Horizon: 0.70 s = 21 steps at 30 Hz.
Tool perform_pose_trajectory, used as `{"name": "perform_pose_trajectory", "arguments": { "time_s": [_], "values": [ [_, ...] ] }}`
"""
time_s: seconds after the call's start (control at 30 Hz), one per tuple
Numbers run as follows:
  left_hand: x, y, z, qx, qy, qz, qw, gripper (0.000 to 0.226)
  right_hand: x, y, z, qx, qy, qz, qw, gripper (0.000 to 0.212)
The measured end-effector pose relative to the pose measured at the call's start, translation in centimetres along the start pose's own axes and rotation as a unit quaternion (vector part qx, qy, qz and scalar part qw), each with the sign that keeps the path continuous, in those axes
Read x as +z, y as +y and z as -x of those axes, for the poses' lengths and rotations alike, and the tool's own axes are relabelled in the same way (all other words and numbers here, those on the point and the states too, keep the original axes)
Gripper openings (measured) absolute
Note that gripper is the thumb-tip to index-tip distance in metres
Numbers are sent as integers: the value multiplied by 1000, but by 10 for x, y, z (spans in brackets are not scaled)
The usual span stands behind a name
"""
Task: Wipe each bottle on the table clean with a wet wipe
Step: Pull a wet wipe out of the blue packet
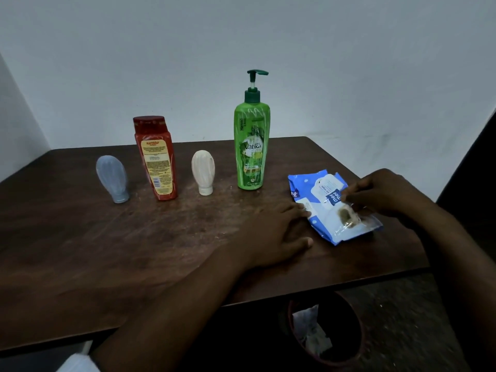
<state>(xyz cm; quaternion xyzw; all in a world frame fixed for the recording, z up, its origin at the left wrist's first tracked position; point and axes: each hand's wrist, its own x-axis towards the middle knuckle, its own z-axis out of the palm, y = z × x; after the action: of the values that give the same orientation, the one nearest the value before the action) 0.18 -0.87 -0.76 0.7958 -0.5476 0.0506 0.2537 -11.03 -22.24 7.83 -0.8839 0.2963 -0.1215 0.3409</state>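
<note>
Several bottles stand in a row on the dark wooden table [80,251]: a small grey-blue squeeze bottle [112,178] on its cap, a red shampoo bottle [157,158], a small cream squeeze bottle [203,171] on its cap, and a tall green pump bottle [251,140]. To their right lies a blue and white wet wipe pack [322,210]. My left hand [276,232] rests flat on the table, fingertips touching the pack's left edge. My right hand [381,194] pinches the pack's label flap with curled fingers.
A dark round bin [324,328] with crumpled wipes inside stands on the floor below the table's front edge. A pale wall rises right behind the table. Bare tabletop stretches in front of the bottles.
</note>
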Motion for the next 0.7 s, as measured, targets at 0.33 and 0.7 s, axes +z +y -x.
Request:
{"name": "perform_pose_trajectory", "arguments": {
  "time_s": [0.33,0.7],
  "values": [
    [3,0,-1,12,-20,-10,1000,60,1,1,-9,31,-53,-12,998,11],
    [-1,6,1,7,-24,-11,1000,59,4,-17,-11,78,-39,66,994,18]
  ]
}}
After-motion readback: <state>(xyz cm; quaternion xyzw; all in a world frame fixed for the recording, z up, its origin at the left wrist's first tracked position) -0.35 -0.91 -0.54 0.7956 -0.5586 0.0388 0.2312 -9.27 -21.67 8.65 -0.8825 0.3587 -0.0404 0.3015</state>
